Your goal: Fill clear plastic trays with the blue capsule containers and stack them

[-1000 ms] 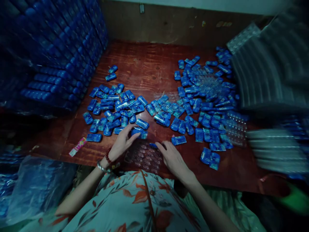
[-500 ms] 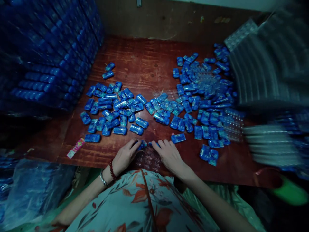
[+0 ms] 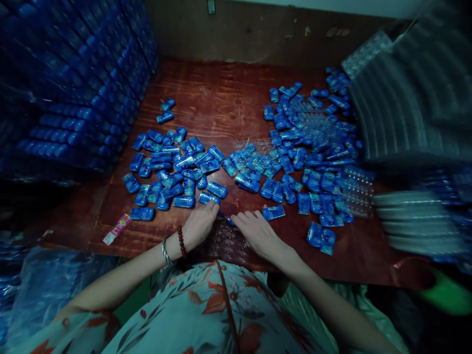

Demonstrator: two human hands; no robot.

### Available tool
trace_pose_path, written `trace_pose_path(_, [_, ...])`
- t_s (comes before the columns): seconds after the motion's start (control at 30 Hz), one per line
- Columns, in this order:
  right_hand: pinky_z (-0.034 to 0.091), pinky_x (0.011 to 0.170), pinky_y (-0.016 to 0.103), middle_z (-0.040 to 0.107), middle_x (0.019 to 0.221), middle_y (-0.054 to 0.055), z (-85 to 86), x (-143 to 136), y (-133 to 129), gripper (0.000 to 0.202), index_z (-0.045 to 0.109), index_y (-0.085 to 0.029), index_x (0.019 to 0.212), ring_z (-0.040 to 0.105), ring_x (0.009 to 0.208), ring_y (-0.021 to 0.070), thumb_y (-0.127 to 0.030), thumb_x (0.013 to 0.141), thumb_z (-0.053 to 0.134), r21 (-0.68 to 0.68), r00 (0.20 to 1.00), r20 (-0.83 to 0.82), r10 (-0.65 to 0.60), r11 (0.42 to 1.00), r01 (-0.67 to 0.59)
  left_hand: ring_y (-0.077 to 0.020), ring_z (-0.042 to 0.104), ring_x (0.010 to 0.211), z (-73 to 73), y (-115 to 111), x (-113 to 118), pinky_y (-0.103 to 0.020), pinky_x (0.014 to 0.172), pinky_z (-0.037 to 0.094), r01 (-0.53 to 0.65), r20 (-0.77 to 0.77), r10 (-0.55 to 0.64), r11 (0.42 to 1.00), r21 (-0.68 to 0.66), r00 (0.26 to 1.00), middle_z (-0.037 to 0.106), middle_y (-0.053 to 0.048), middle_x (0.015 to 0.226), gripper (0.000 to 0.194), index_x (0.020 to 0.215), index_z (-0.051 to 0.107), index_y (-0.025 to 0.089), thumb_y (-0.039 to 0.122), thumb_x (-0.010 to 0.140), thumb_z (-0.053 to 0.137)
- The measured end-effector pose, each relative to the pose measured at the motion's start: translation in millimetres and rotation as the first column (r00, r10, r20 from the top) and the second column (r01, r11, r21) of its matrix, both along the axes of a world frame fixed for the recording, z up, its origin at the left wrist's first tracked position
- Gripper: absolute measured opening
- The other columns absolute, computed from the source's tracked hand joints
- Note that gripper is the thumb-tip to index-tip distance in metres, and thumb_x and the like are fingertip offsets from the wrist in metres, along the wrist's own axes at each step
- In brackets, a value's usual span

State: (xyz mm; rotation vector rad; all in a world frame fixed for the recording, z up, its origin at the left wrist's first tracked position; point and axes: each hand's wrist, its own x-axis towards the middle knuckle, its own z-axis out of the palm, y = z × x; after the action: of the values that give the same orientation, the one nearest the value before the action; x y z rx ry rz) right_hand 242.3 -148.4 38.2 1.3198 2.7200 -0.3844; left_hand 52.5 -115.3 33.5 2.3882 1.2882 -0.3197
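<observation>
At the table's front edge a clear plastic tray with rows of small pockets (image 3: 226,242) lies between my hands. My left hand (image 3: 199,225), with a red bead bracelet and a silver bangle at the wrist, has its fingers bent and drawn together. Its fingertips reach the lower edge of a small blue glossy pack (image 3: 209,198); whatever they hold is hidden. On the tray's right side, my right hand (image 3: 254,232) has its fingers curled over another small blue pack (image 3: 230,221), mostly covered by them.
Loose blue packs (image 3: 173,172) lie to the left, with a larger heap (image 3: 291,118) on the right. Stacked clear trays (image 3: 413,221) stand at the right edge. A tall wrapped stack of blue packs (image 3: 84,83) rises at left. A pink strip (image 3: 116,229) lies near the front.
My left hand has moved up and right, from the tray's far edge to the loose pack beyond it. My right hand stays nearly in place on its pack.
</observation>
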Motion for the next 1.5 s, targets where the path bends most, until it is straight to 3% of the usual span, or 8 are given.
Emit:
trace_pose_path(0.3, [0.038, 0.074, 0.037, 0.061, 0.096, 0.010, -18.0, -11, 5, 0.033, 0.052, -0.014, 0.118, 0.051, 0.087, 0.0232, -0.010, 0.089, 0.038, 0.114, 0.999, 0.040, -0.005, 0.993, 0.001, -0.0207, 0.057, 0.077, -20.4, -27, 19, -0.031, 0.063, 0.048, 0.027, -0.023, -0.020, 0.946, 0.324, 1.000, 0.056, -0.009, 0.087, 0.020, 0.092, 0.056, 0.013, 0.003, 0.086, 0.039])
trace_pose_path(0.57, [0.038, 0.076, 0.034, 0.063, 0.097, 0.007, -15.5, 1, 33, 0.030, 0.056, -0.019, 0.118, 0.055, 0.088, 0.0206, -0.028, 0.096, 0.037, 0.107, 0.980, -0.155, -0.127, 0.984, 0.144, -0.0252, 0.056, 0.094, -6.3, 9, -6, -0.036, 0.077, 0.047, -0.102, 0.195, 0.041, 0.943, 0.316, 0.980, 0.059, -0.012, 0.101, 0.036, 0.125, 0.048, 0.015, 0.026, 0.091, 0.045])
trace_pose_path(0.67, [0.040, 0.079, 0.032, 0.062, 0.103, 0.007, -10.9, 1, 59, 0.031, 0.055, -0.020, 0.119, 0.056, 0.091, 0.0188, -0.023, 0.096, 0.036, 0.100, 0.948, -0.232, -0.217, 0.964, 0.245, -0.0222, 0.058, 0.092, -3.2, 30, -20, -0.033, 0.078, 0.047, -0.178, 0.314, 0.092, 0.950, 0.258, 0.945, 0.061, -0.009, 0.099, 0.027, 0.113, 0.057, 0.016, 0.028, 0.093, 0.042])
trace_pose_path(0.97, [0.042, 0.082, 0.029, 0.059, 0.101, 0.009, -15.7, -42, 132, 0.020, 0.057, -0.007, 0.102, 0.056, 0.099, 0.0180, -0.013, 0.090, 0.042, 0.094, 0.983, -0.120, -0.136, 0.985, 0.147, -0.0154, 0.061, 0.085, -20.5, 91, -8, -0.021, 0.075, 0.048, 0.113, 0.255, -0.132, 0.990, 0.085, 0.958, 0.062, -0.002, 0.098, 0.028, 0.103, 0.061, 0.014, 0.009, 0.075, 0.063])
trace_pose_path(1.17, [0.045, 0.086, 0.028, 0.058, 0.110, 0.011, 7.1, 23, 75, 0.028, 0.049, -0.011, 0.118, 0.056, 0.101, 0.0174, -0.019, 0.094, 0.036, 0.095, 0.891, -0.348, -0.290, 0.935, 0.342, -0.0174, 0.057, 0.092, -4.4, 49, -43, -0.027, 0.082, 0.048, -0.124, 0.364, 0.047, 0.974, 0.191, 0.930, 0.056, -0.004, 0.100, 0.021, 0.106, 0.054, 0.014, 0.015, 0.090, 0.041])
trace_pose_path(1.3, [0.049, 0.085, 0.031, 0.064, 0.104, 0.003, 3.3, 61, 6, 0.019, 0.058, -0.023, 0.107, 0.061, 0.096, 0.0176, -0.027, 0.090, 0.049, -0.214, 0.612, -0.628, -0.481, 0.863, 0.458, -0.0188, 0.059, 0.086, -7.0, -13, -63, -0.033, 0.077, 0.053, -0.489, 0.699, 0.305, 0.869, 0.073, 0.646, 0.059, -0.004, 0.094, 0.016, 0.105, 0.052, 0.022, 0.025, 0.090, 0.048])
trace_pose_path(1.4, [0.053, 0.079, 0.031, 0.067, 0.098, 0.002, -15.9, 49, -31, 0.020, 0.059, -0.024, 0.104, 0.064, 0.086, 0.0174, -0.030, 0.086, 0.056, -0.293, 0.533, -0.630, -0.564, 0.809, 0.509, -0.0177, 0.061, 0.087, -20.3, -48, -54, -0.033, 0.077, 0.054, -0.451, 0.776, 0.271, 0.892, 0.019, 0.569, 0.062, -0.004, 0.094, 0.016, 0.105, 0.052, 0.023, 0.022, 0.090, 0.047])
trace_pose_path(1.5, [0.052, 0.085, 0.034, 0.067, 0.096, 0.004, -39.3, 24, -40, 0.017, 0.060, -0.023, 0.102, 0.063, 0.090, 0.0177, -0.025, 0.087, 0.053, -0.161, 0.547, -0.700, -0.459, 0.848, 0.505, -0.0169, 0.061, 0.093, -40.4, -54, -39, -0.032, 0.082, 0.053, -0.361, 0.791, 0.150, 0.928, 0.095, 0.594, 0.063, -0.007, 0.099, 0.020, 0.110, 0.052, 0.020, 0.019, 0.092, 0.044])
